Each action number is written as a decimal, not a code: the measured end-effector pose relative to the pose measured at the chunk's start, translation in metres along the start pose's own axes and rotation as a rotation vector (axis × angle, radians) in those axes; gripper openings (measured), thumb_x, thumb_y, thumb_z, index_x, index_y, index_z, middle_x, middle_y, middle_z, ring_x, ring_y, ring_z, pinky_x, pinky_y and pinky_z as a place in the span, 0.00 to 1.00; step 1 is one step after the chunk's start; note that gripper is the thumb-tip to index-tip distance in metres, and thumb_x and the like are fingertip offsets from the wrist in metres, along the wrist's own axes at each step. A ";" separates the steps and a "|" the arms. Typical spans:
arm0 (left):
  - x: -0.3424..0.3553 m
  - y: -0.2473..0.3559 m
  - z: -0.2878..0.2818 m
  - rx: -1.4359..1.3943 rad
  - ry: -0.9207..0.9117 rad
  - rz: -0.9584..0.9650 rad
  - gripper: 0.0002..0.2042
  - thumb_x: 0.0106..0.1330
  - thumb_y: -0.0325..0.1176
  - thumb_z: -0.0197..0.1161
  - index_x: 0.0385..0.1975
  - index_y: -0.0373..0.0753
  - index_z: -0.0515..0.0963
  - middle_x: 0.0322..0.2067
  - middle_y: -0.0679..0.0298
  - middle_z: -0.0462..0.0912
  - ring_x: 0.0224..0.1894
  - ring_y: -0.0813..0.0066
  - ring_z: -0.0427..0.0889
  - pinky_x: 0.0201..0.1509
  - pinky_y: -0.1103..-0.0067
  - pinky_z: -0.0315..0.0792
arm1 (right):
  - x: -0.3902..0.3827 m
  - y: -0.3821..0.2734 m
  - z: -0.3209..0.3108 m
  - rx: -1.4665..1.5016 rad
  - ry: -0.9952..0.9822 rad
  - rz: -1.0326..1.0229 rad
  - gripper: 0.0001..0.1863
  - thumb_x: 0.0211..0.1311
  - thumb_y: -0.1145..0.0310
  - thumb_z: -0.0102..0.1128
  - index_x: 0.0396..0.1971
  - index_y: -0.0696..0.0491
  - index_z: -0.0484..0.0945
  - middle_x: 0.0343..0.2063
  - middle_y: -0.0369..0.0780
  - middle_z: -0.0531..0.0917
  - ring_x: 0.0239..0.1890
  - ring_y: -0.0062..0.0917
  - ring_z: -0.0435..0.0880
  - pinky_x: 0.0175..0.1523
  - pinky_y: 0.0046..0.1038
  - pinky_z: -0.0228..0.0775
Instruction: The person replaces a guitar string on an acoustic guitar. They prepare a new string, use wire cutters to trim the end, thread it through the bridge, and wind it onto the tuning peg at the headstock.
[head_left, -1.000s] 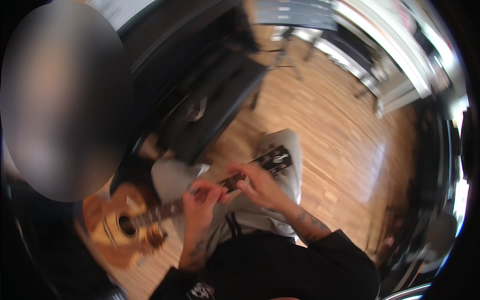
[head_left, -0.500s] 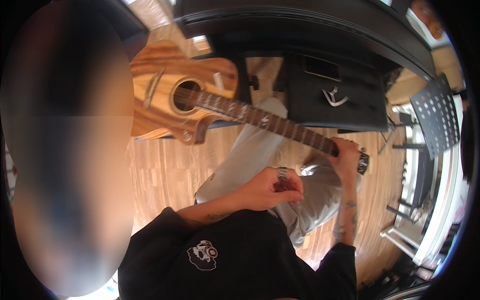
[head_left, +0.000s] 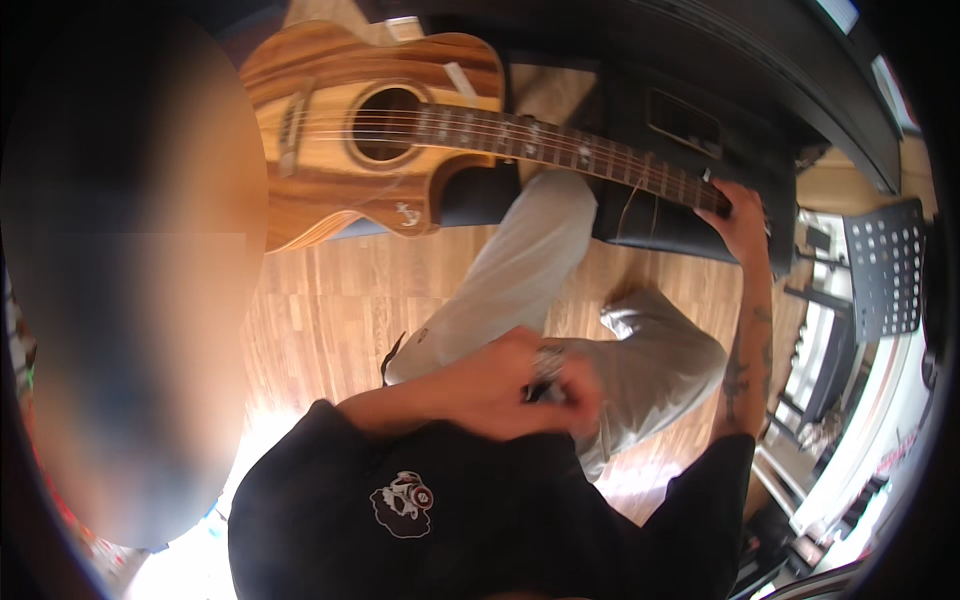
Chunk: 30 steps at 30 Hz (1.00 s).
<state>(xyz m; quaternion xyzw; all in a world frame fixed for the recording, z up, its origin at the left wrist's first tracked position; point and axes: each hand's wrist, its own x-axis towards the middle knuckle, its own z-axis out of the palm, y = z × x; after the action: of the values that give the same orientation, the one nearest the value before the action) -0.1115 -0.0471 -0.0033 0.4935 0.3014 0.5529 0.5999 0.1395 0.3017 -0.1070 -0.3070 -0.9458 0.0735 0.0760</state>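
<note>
An acoustic guitar (head_left: 310, 60) with striped wood and a pale strip on its body lies across a black padded bench (head_left: 680, 240), its neck pointing right. My right hand (head_left: 733, 215) is wrapped round the neck at the headstock end. A loose string or thin cord hangs from the neck. My left hand (head_left: 545, 390) is curled above my lap, below the guitar and apart from it, blurred by motion, with a silver ring. I cannot make out whether the dark patch within its fingers is a held item. My legs (head_left: 520, 250) in pale trousers are beneath.
A dark phone (head_left: 683, 120) lies on the bench behind the neck. A large black piece of furniture (head_left: 760, 45) stands behind it. At the right are a perforated black music stand (head_left: 885, 270) and dark and white furniture. Wooden flooring (head_left: 310, 320) shows below the guitar. The far left is blurred out.
A second ago both my hands were on the neck. My left hand has since left it for my lap. The guitar has moved away onto the bench, my right hand still gripping its neck.
</note>
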 end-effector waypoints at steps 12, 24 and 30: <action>-0.033 0.074 -0.042 -1.096 -0.826 0.560 0.10 0.71 0.27 0.52 0.29 0.28 0.76 0.29 0.48 0.80 0.28 0.60 0.83 0.30 0.73 0.79 | -0.009 0.009 0.018 -0.019 -0.131 0.122 0.31 0.47 0.67 0.74 0.55 0.51 0.75 0.49 0.42 0.81 0.52 0.39 0.78 0.58 0.38 0.66; -0.183 0.175 -0.039 -0.689 -0.287 1.200 0.03 0.57 0.14 0.61 0.23 0.26 0.78 0.21 0.44 0.81 0.24 0.57 0.84 0.28 0.67 0.83 | -0.016 -0.204 0.023 0.488 0.233 0.052 0.37 0.55 0.62 0.68 0.66 0.47 0.65 0.60 0.45 0.74 0.62 0.42 0.71 0.66 0.37 0.64; -0.253 0.199 -0.028 -0.651 -0.131 1.337 0.07 0.49 0.10 0.64 0.22 0.29 0.78 0.22 0.48 0.83 0.25 0.59 0.85 0.30 0.71 0.85 | -0.005 -0.261 0.062 0.380 0.235 0.013 0.29 0.60 0.64 0.65 0.62 0.50 0.71 0.54 0.43 0.78 0.56 0.39 0.75 0.62 0.36 0.67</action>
<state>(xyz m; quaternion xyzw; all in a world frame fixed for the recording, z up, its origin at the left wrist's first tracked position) -0.2622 -0.3026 0.1253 0.4008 -0.2782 0.8307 0.2683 -0.0171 0.0840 -0.1201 -0.2997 -0.8976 0.2149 0.2415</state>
